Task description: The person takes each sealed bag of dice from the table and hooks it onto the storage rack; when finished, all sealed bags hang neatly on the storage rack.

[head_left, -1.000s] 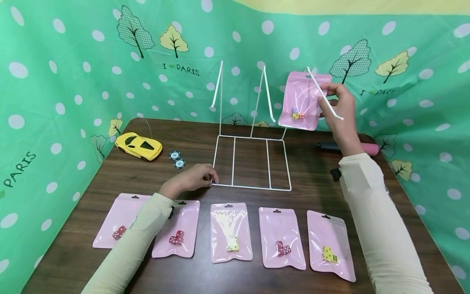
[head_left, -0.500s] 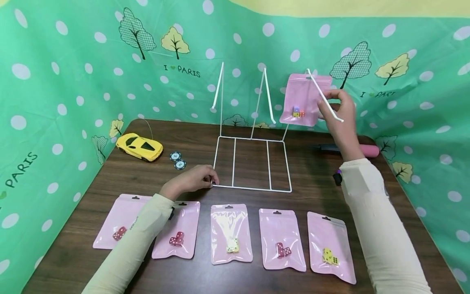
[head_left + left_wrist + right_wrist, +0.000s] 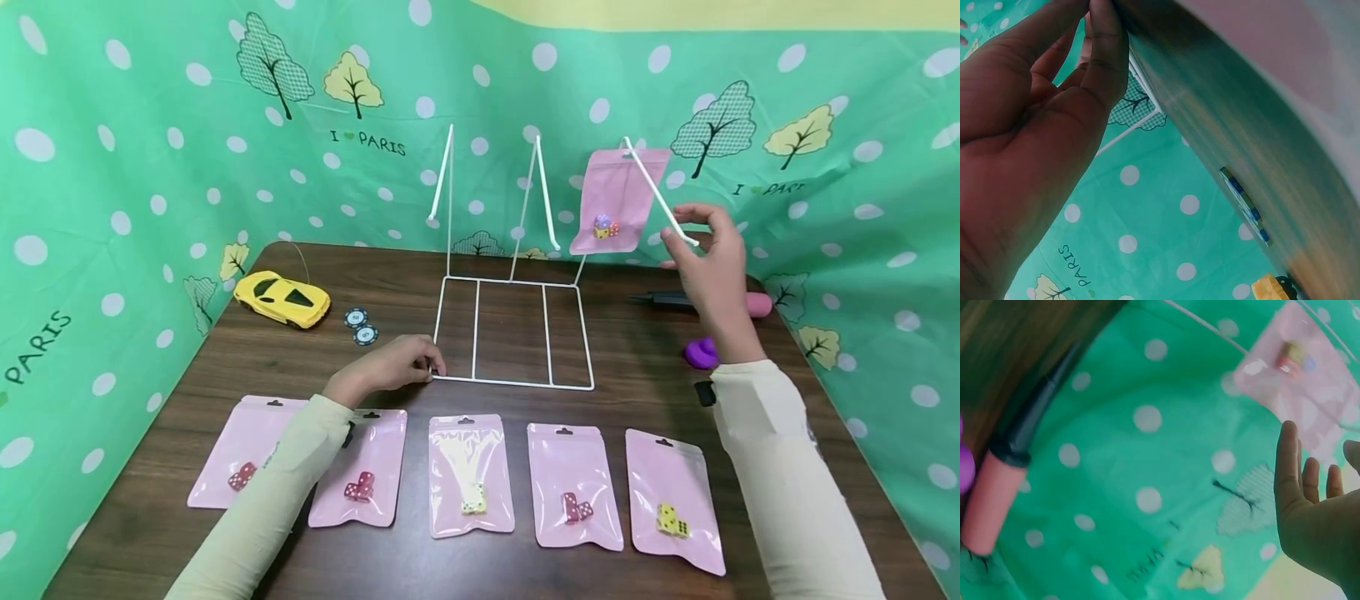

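A white wire rack (image 3: 512,283) with three slanted prongs stands on the table. My left hand (image 3: 396,363) pinches its front left base corner; in the left wrist view the left hand (image 3: 1041,119) has thumb and fingers together at the top edge. From the right prong hangs a pink pouch (image 3: 621,196) with a few coloured dice low inside. Just right of that prong's tip, my right hand (image 3: 712,267) is apart from the pouch, fingers loosely extended. The right wrist view shows the right hand (image 3: 1319,506) holding nothing, below the hanging pouch (image 3: 1300,378).
Several pink pouches with dice lie in a row along the front, among them one with yellow dice (image 3: 675,500). A yellow toy car (image 3: 283,298) and two poker chips (image 3: 362,326) sit left. Right lie a pink-handled pump (image 3: 757,304) and a purple object (image 3: 701,353).
My right hand has let go of the pouch and moved right and slightly down. The pouch now hangs by itself on the right prong. My left hand has stayed at the rack corner.
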Demonstrator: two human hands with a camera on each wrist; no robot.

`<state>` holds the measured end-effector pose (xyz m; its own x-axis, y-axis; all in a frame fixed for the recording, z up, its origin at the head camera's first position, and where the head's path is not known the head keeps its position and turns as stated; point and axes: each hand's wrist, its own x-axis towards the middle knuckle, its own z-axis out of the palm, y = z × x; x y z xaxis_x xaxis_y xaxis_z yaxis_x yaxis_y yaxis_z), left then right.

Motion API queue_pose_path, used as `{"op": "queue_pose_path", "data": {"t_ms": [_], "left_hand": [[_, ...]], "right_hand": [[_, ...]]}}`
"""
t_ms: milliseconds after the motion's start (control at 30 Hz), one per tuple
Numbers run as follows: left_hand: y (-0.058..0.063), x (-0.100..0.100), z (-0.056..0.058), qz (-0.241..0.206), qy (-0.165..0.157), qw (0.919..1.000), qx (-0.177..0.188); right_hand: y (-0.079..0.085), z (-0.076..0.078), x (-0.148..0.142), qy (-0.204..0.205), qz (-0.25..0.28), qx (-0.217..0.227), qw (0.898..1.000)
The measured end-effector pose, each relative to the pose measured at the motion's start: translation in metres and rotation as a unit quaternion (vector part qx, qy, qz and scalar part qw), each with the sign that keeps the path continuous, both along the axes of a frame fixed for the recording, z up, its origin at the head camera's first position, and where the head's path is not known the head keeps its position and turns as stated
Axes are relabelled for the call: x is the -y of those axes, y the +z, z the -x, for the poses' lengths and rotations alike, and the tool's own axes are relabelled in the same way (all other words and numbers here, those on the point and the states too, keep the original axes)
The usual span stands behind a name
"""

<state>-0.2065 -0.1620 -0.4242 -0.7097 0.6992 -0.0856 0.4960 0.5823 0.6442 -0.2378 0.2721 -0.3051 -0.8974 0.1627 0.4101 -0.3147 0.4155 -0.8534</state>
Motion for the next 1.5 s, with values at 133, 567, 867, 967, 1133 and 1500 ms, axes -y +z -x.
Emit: {"op": "queue_pose_path", "data": {"t_ms": [133,567,867,967,1133,1500], "left_hand": [[0.000,0.000,-0.001,0.001,0.003,1.0000,0.004],[0.001,0.001,-0.003,-0.005,0.006,0.9999,0.008],[0.003,0.000,-0.004,-0.007,0.008,0.9999,0.013],[0.002,0.000,-0.003,-0.009,0.006,0.9999,0.013],[0.002,0.003,-0.001,-0.004,0.006,0.9999,0.008],[0.002,0.000,-0.002,-0.006,0.004,0.9999,0.010]], "right_hand": [[0.014,-0.012,-0.009,-0.014,0.014,-0.022,1.000],[0.044,-0.070,-0.058,-0.052,0.174,-0.093,0.979],[0.024,-0.101,-0.098,-0.134,0.142,-0.056,0.979],[0.016,-0.111,-0.112,-0.154,0.109,-0.029,0.982],[0.005,-0.124,-0.130,-0.196,0.053,0.026,0.979],[-0.032,-0.161,-0.166,-0.141,0.003,0.103,0.985]]}}
